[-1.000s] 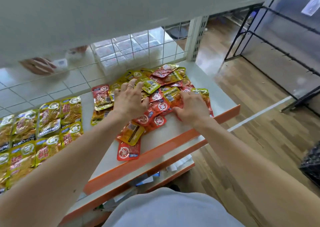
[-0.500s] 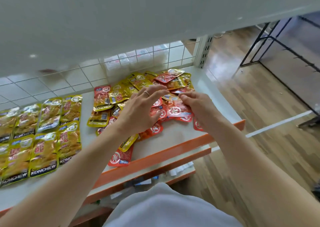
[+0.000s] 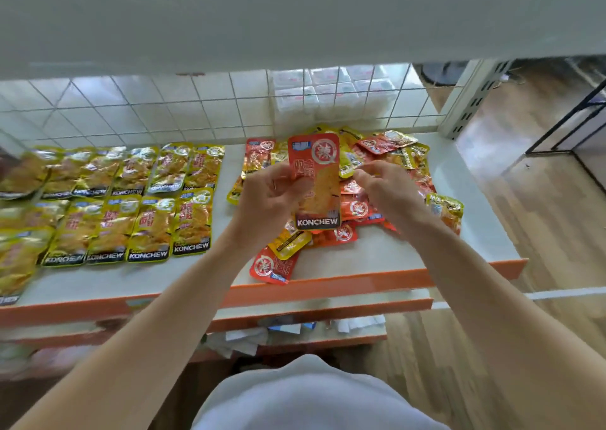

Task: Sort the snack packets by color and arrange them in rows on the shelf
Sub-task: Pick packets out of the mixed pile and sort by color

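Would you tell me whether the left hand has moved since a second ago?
Yes: the left hand has risen off the mixed pile and now holds a red packet above it.

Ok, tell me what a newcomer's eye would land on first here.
The red packet, held upright in the left hand, centre frame above the mixed pile of red and yellow packets. Then the yellow rows, laid neatly on the shelf to the left.
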`<state>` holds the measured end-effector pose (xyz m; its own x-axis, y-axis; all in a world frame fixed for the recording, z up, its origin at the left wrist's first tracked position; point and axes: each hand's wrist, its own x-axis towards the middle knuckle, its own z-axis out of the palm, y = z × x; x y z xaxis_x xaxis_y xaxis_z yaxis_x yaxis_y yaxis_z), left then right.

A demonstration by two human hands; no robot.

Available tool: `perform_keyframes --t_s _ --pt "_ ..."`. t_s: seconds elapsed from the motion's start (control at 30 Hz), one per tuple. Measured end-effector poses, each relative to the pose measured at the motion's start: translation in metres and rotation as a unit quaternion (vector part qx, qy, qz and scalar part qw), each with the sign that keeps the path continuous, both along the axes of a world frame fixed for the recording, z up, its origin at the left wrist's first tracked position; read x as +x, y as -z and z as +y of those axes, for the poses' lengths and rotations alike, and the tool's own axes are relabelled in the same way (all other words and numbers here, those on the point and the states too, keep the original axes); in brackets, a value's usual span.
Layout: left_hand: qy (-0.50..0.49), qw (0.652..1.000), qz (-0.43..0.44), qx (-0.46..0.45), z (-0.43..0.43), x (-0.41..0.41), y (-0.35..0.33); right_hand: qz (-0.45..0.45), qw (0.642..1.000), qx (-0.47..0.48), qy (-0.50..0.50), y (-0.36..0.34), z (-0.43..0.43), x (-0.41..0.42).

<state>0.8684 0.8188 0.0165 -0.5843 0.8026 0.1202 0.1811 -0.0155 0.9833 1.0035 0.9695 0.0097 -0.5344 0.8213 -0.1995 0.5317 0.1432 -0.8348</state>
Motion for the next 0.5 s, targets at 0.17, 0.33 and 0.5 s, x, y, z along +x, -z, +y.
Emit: perform_keyframes --t_s 0.17,0.33,0.5 --pt "-0.049 0.995 -0.084 -0.029 -0.025 -0.011 -0.006 -0.122 0.966 0.218 -0.062 0.02 0.025 -0.056" --pt "-0.061 0.992 -0.093 -0.06 -0.051 -0.016 -0.002 -0.247 0.916 0.302 -0.094 0.031 0.033 -0.084" --pt "-0.07 0.989 -0.099 -0.079 -0.065 -0.025 0.0 -0.225 0.895 0.369 -0.11 0.013 0.023 -0.081"
